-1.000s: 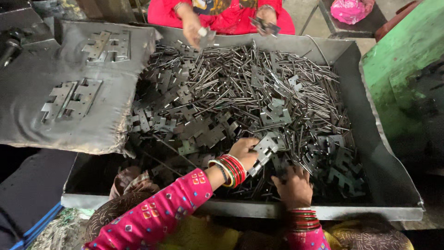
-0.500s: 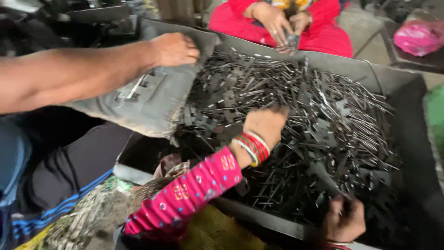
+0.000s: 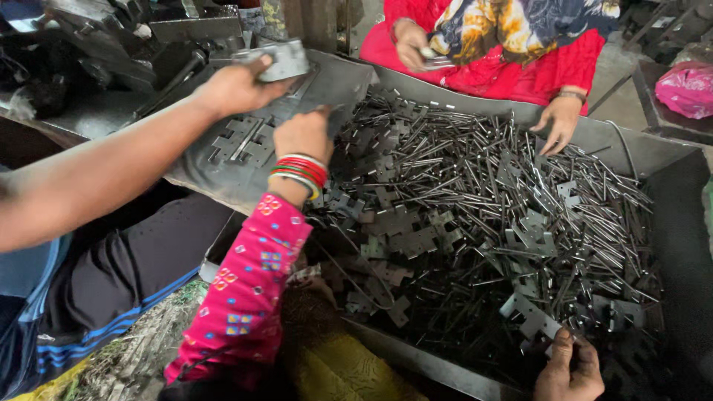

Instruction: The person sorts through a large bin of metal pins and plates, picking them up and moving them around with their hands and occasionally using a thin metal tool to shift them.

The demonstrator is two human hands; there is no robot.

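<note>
My left hand (image 3: 303,135), in a pink patterned sleeve with red and white bangles, is curled over the edge of a grey padded sheet (image 3: 223,174). Only a small dark edge of a hinge plate shows at its fingertips. Finished hinges (image 3: 245,141) lie on the sheet just left of the hand. My right hand (image 3: 568,367) is low at the near rim of the big metal tray (image 3: 416,356). Its fingers pinch the end of a light hinge plate (image 3: 531,315) in the pile of plates and pins (image 3: 475,200).
Another person's bare arm reaches in from the left, that hand (image 3: 234,87) holding a metal hinge (image 3: 286,59) above the sheet. A person in red sits across the tray, one hand (image 3: 558,122) on the pile. A pink bag (image 3: 687,89) lies at the right.
My left hand has left the pile and travelled left to the grey sheet. The other person's arm has come in and lifted a hinge. My right hand has stayed low in the tray.
</note>
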